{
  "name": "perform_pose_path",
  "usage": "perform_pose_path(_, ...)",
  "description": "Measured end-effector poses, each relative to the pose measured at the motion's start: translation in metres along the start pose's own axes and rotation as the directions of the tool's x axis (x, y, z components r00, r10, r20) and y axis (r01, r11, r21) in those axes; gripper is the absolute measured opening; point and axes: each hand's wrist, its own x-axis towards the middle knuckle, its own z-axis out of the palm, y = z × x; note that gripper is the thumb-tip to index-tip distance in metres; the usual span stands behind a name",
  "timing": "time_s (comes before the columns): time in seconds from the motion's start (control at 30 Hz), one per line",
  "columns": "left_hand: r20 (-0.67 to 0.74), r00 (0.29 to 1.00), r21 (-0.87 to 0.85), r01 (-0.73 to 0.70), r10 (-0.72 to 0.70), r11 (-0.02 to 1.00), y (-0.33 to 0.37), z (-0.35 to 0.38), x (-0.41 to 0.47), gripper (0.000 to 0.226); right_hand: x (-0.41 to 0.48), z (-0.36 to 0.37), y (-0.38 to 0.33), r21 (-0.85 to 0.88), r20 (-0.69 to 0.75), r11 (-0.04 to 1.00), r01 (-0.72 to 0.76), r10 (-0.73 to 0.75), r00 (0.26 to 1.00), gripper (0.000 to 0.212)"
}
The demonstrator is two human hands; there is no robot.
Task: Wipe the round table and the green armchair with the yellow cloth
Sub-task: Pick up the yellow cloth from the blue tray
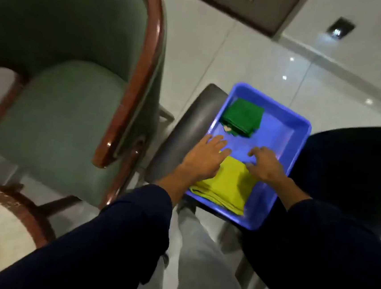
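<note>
The folded yellow cloth (229, 185) lies in the near part of a blue plastic tray (300, 129). My left hand (203, 158) rests flat on the cloth's left edge, fingers spread. My right hand (265, 164) hovers at the cloth's far right corner, fingers curled down and touching it; neither hand has a grip on it. The green armchair (68, 100) with a brown wooden frame stands at left. A curved wooden rim of the round table (23, 207) shows at bottom left.
A folded green cloth (242, 116) lies at the tray's far end. The tray sits on a dark grey stool (193, 123). A dark chair or seat (355, 165) is at right. Glossy white floor tiles (250, 64) stretch beyond.
</note>
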Motion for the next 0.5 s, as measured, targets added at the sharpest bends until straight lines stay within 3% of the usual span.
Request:
perform_pose_path(0.07,0.192,0.981,0.060,0.026,-0.037,0.998,-0.001,0.025,0.017,0.062,0.009,0.021,0.013,-0.076,0.079,0.996,-0.036,0.042,0.996,0.055)
perform_pose_path(0.17,0.231,0.969,0.103,0.065,-0.087,0.993,-0.010,0.049,0.029,0.076,0.010,0.050,0.018,-0.088,0.132,0.988,-0.129,0.140,0.981,0.064)
perform_pose_path(0.23,0.206,0.975,0.138,0.061,-0.089,0.989,-0.014,0.053,0.035,0.079,0.013,0.062,0.020,-0.112,0.114,0.979,-0.168,0.180,0.977,0.052)
perform_pose_path(0.33,0.185,0.979,0.163,0.050,-0.080,0.985,-0.015,0.042,0.034,0.053,0.009,0.063,0.015,-0.134,0.057,0.978,-0.157,0.166,0.985,0.026)
perform_pose_path(0.4,0.203,0.976,0.160,0.049,-0.082,0.986,-0.015,0.028,0.024,0.034,0.002,0.049,0.007,0.038,0.022,0.993,-0.115,0.114,0.993,0.017)
perform_pose_path(0.43,0.190,0.976,0.127,0.081,-0.104,0.989,-0.017,0.019,0.015,0.030,-0.002,0.038,0.001,0.180,0.025,0.979,-0.091,0.088,0.996,0.025)
perform_pose_path(0.5,0.117,0.978,-0.055,0.179,-0.172,0.982,-0.025,0.001,-0.013,0.029,-0.014,0.011,-0.015,0.490,0.056,0.869,-0.071,0.050,0.997,0.029)
